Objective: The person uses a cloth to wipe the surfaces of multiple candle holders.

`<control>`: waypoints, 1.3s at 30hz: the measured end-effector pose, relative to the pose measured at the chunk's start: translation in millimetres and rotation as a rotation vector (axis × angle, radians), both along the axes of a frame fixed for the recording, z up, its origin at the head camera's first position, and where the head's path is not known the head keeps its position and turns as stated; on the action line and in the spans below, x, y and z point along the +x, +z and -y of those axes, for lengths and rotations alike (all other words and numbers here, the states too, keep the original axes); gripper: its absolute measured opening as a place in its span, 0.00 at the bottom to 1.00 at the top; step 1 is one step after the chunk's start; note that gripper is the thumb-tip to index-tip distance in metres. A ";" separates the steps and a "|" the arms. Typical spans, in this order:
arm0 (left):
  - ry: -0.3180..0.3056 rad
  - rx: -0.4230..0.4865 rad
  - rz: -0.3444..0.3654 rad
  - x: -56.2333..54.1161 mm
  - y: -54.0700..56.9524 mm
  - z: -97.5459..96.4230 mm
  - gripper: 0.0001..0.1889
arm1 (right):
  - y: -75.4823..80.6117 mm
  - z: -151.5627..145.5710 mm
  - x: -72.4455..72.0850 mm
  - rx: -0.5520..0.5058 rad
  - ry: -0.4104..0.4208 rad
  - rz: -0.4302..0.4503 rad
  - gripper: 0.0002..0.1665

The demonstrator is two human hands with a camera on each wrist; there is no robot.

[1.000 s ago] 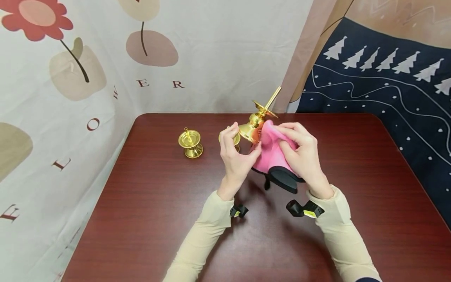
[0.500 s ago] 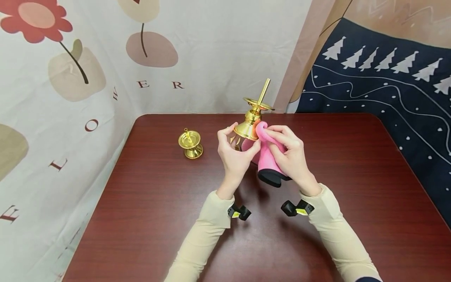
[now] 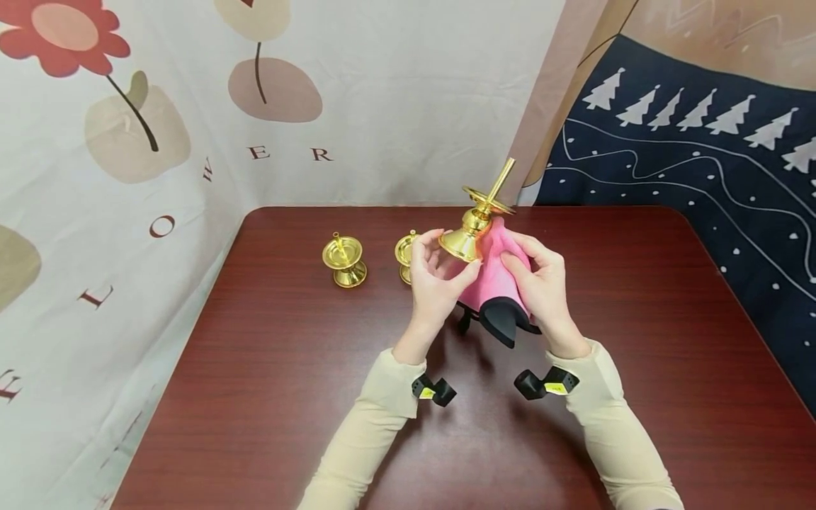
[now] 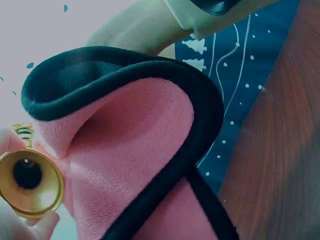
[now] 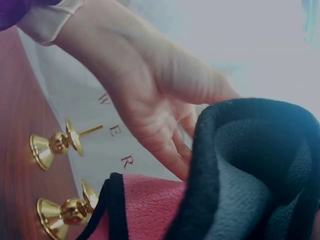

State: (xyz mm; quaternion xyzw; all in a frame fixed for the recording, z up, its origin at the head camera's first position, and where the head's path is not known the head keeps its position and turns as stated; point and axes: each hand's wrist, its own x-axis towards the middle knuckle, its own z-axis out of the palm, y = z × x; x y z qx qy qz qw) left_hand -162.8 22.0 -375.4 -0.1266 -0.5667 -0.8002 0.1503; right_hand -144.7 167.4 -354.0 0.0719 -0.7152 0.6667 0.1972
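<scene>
A shiny gold candlestick [image 3: 474, 222] with a dish and a thin tube on top is held off the table, leaning to the right. My left hand [image 3: 435, 292] pinches its flared base between thumb and fingers. The left wrist view looks into the hollow underside of the base [image 4: 49, 182]. On the candlestick's right side, my right hand [image 3: 542, 287] grips a bunched pink cloth [image 3: 494, 280] with black edging against the body. Much of the cloth hangs below, its black border [image 5: 202, 175] folded open toward the right wrist camera. The right fingertips are partly hidden in the folds.
Two similar gold candlesticks stand on the dark red wooden table [image 3: 268, 397]: one at the left [image 3: 344, 262], the other [image 3: 404, 251] partly behind my left hand. Behind the table hang a pale flower-print curtain [image 3: 395, 92] and a navy tree-print cloth [image 3: 669, 163].
The held candlestick and both hands shift left with the candlestick more upright, then back right with it leaning again. More of the standing candlestick behind my left hand now shows.
</scene>
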 end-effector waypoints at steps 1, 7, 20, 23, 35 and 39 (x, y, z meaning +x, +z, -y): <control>-0.013 -0.017 -0.007 -0.3 0.0 -0.2 0.32 | -0.3 0.1 0.4 0.009 -0.006 -0.006 0.17; -0.093 -0.071 0.018 -1.4 3.7 0.8 0.28 | 1.0 2.0 4.0 0.095 -0.055 -0.084 0.16; -0.059 -0.129 0.082 -4.6 2.9 0.4 0.20 | 17.9 19.3 19.4 0.227 -0.115 -0.258 0.14; -0.064 -0.144 0.096 -5.1 3.9 1.1 0.20 | 16.3 18.8 19.6 0.251 -0.120 -0.278 0.14; -0.120 -0.218 0.135 -10.4 5.7 3.1 0.18 | -14.0 0.5 4.6 0.301 -0.118 -0.306 0.16; -0.114 -0.222 0.141 -11.8 5.6 1.5 0.17 | -13.3 -2.0 5.0 0.306 -0.100 -0.321 0.15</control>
